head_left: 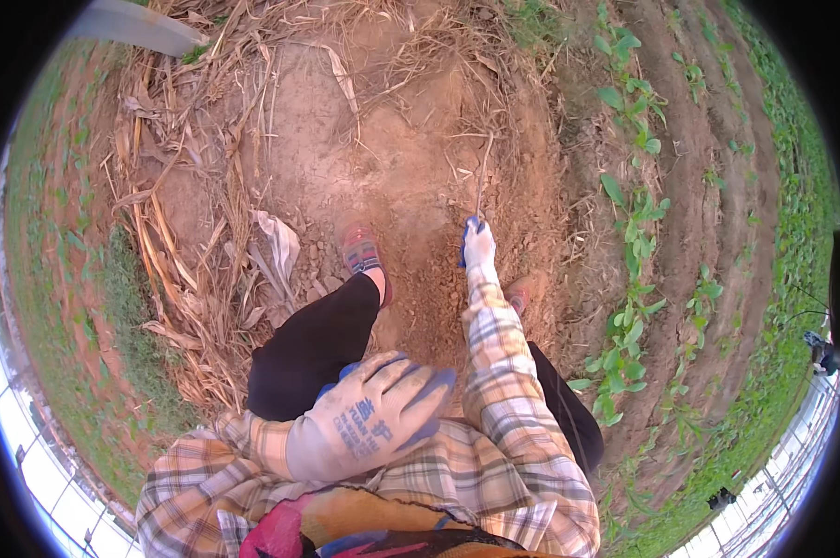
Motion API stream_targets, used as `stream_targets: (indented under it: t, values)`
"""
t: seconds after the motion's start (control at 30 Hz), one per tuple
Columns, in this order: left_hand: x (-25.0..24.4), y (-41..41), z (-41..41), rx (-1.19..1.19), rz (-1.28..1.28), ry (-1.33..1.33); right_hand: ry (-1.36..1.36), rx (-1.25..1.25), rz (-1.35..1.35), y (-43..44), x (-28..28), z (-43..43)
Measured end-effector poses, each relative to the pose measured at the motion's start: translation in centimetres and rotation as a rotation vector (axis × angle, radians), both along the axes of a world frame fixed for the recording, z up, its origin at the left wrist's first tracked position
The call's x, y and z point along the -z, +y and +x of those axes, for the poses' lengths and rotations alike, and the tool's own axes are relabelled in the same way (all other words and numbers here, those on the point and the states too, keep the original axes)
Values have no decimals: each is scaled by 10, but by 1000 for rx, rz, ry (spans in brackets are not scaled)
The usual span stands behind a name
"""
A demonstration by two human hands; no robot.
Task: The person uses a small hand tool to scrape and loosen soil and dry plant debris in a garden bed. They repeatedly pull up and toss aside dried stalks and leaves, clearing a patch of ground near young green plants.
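Note:
My right hand, in a white glove with a blue palm, is closed around the near end of a thin-shafted hand tool. The shaft points away from me, low over the reddish soil; its far end is hard to tell from the dry straw there. My left hand wears a matching dirt-stained glove with printing on its back. It lies across the front of my plaid shirt, fingers extended and slightly apart, the tips blurred. Its palm is turned away from view, and nothing shows in it.
Dry maize stalks and leaves lie heaped on the left. Rows of green leafy seedlings run along the right. My left shoe stands on loose soil; my right shoe is partly hidden. A pale post-like object is at upper left.

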State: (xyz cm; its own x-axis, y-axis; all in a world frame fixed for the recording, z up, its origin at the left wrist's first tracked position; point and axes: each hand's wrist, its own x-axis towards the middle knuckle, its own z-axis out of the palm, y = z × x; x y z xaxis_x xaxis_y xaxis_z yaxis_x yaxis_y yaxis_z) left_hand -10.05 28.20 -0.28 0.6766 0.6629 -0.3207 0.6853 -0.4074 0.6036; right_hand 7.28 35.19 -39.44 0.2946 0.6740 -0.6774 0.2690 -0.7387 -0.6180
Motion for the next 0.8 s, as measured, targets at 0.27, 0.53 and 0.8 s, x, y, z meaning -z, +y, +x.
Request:
stream_targets:
  t: [0.27,0.53,0.8]
  values:
    - [-4,-16,5,94,122,-44,-213,-88,8,-114,-14,20]
    - [4,-30,10,83,287,-50,-203,24,-14,-236,-41,-7]
    - [16,-36,7,134,117,-197,-196,56,57,-135,-60,-14]
